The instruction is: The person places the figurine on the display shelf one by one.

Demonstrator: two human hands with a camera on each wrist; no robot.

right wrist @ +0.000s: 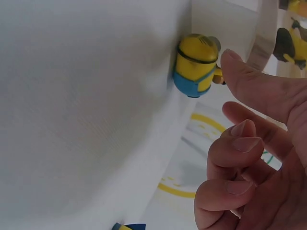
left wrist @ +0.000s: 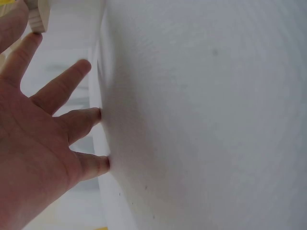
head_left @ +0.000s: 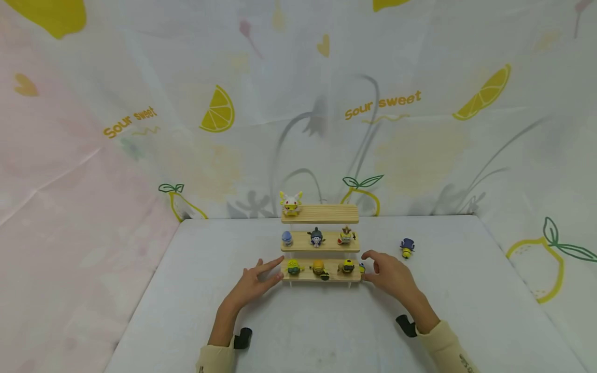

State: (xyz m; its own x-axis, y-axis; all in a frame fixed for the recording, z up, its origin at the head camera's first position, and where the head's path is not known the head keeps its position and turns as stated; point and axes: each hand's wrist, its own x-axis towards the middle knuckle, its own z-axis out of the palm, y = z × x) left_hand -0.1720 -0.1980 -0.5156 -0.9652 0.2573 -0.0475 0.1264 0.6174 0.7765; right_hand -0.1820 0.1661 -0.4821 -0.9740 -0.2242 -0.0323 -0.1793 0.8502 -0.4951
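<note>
A three-tier wooden display shelf (head_left: 322,213) stands on the table with small toy figures on its steps. My left hand (head_left: 252,282) is at the left end of the lowest step, fingers spread; in the left wrist view a fingertip meets the plank end (left wrist: 39,17). My right hand (head_left: 392,273) is by the right end, thumb and forefinger apart, other fingers loosely bent, holding nothing. Close to its thumb, a yellow and blue Minion figure (right wrist: 195,66) is on the table beside the shelf, mostly hidden in the head view.
A figure with a dark blue top hat (head_left: 407,247) lies on the table to the right. One white figure with yellow ears (head_left: 291,204) occupies the top step's left end. The middle and lowest steps carry several figures. A lemon-print cloth (head_left: 298,103) hangs behind the white table (head_left: 322,331).
</note>
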